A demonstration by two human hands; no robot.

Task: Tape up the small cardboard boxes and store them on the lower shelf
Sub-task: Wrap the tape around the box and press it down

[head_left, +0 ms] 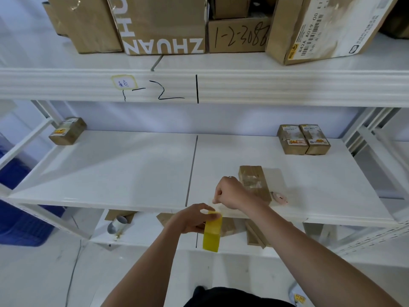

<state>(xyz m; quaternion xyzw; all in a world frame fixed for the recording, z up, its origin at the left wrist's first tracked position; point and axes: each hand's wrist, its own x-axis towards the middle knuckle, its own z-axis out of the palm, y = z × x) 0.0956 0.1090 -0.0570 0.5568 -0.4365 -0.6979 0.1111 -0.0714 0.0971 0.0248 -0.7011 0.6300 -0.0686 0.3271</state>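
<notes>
One head-worn wide-angle view looks forward and down from close above the white metal shelf; both forearms reach in from below.

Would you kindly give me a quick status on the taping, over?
Left hand grips yellow tape roll. Right hand pinches the tape end. Small box on shelf behind right hand. Nothing in the way.

Tape roll at lower centre, before the shelf; box right of centre on it; two boxes behind, upper right.
</notes>
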